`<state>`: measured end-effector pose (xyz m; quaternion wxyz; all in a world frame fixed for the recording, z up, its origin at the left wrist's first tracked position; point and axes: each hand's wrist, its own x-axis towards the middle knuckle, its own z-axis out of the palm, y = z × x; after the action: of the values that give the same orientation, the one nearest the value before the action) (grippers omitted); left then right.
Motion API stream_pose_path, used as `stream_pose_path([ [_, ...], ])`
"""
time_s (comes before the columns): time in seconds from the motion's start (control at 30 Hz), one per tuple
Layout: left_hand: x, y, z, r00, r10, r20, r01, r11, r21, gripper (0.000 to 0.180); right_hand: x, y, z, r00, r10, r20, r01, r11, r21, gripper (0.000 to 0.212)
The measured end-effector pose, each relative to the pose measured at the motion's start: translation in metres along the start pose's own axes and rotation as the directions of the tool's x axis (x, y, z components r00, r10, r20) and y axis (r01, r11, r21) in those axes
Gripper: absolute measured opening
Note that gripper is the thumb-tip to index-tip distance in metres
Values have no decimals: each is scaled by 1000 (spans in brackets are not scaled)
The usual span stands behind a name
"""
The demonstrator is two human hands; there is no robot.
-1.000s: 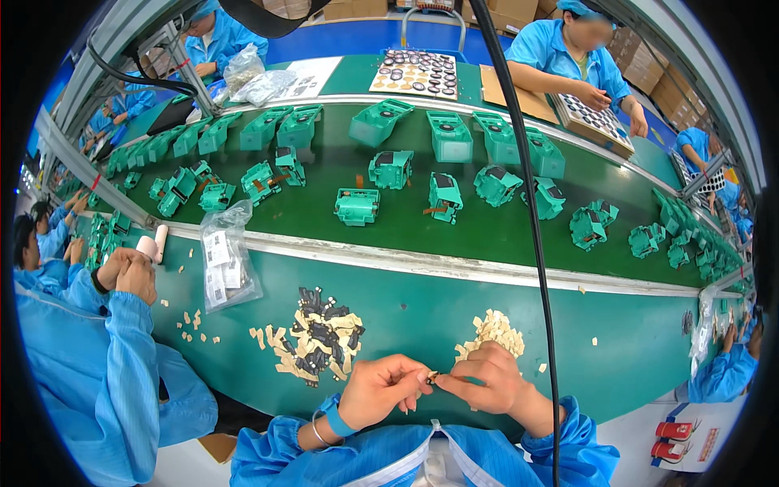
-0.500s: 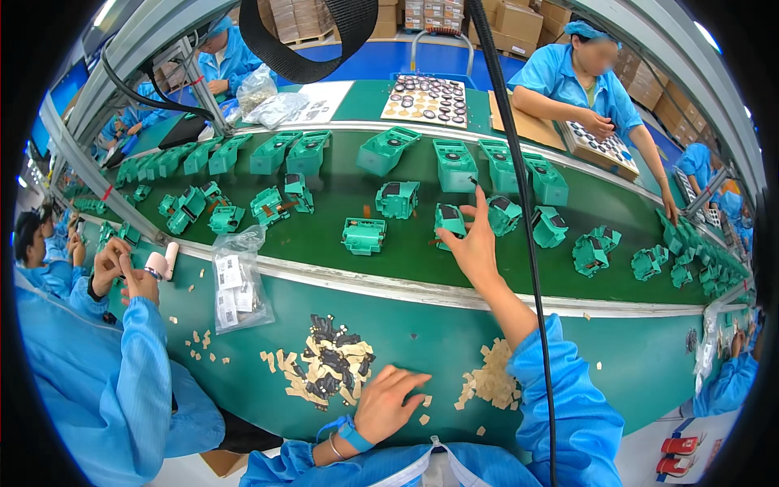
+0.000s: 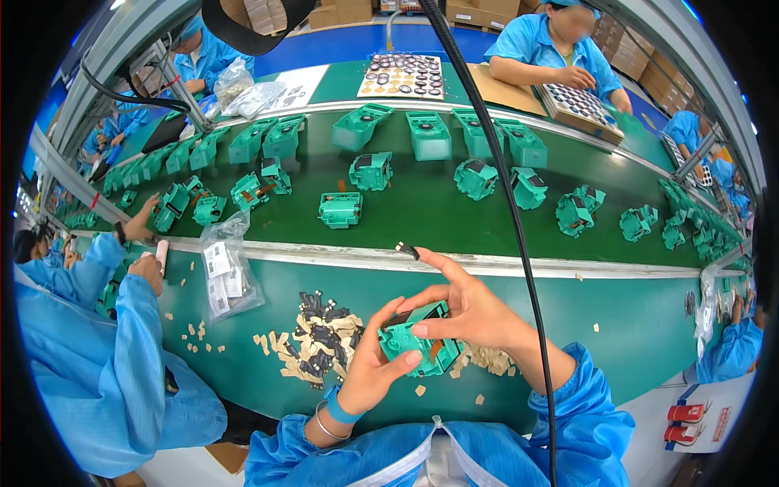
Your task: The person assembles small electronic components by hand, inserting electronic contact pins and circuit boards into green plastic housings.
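Close to my body, a green plastic housing (image 3: 398,339) with an orange-brown flexible strip is held between both hands above the table. My left hand (image 3: 367,375) wraps it from the left, thumb across its lower face. My right hand (image 3: 483,315) grips it from the right with the thumb and lower fingers. At the stretched-out right index fingertip sits a small black piece (image 3: 407,250) with a light end. Left of my hands lies a pile of black pieces and beige paper bits (image 3: 324,337). More beige bits (image 3: 491,359) show partly behind my right hand.
Beyond a metal rail (image 3: 324,254), the green conveyor (image 3: 430,226) carries several green housings and larger green shells (image 3: 428,136). A clear plastic bag (image 3: 230,276) lies to the left. A black cable (image 3: 505,174) hangs across the view. Co-workers sit left and opposite.
My right hand has brought a housing from the conveyor toward me, the black piece still at its fingertip. My left hand has risen from the table and taken hold of the housing.
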<state>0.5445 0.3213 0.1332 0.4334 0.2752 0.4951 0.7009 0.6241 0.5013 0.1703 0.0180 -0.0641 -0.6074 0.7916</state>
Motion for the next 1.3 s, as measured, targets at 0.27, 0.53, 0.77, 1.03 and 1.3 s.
stream_pose_path([
  [0.27,-17,-1,4,997,37,-73,-32,997,71,60,-20,-10,10,974,-126,-190,124,992,-27,88],
  [0.53,-17,11,15,984,166,-58,-141,941,309,69,-40,2,14,971,-216,-106,211,976,-55,92],
  [0.77,-10,8,17,1000,-24,16,23,999,32,58,-30,7,9,958,-25,-287,80,981,179,73],
  [1.03,-16,6,32,981,-170,-89,104,860,-500,66,-60,19,-7,649,-435,-624,385,895,-224,35],
  [1.3,-19,-4,53,931,77,-357,-195,931,-308,78,-95,17,46,846,-66,-530,224,944,241,14],
])
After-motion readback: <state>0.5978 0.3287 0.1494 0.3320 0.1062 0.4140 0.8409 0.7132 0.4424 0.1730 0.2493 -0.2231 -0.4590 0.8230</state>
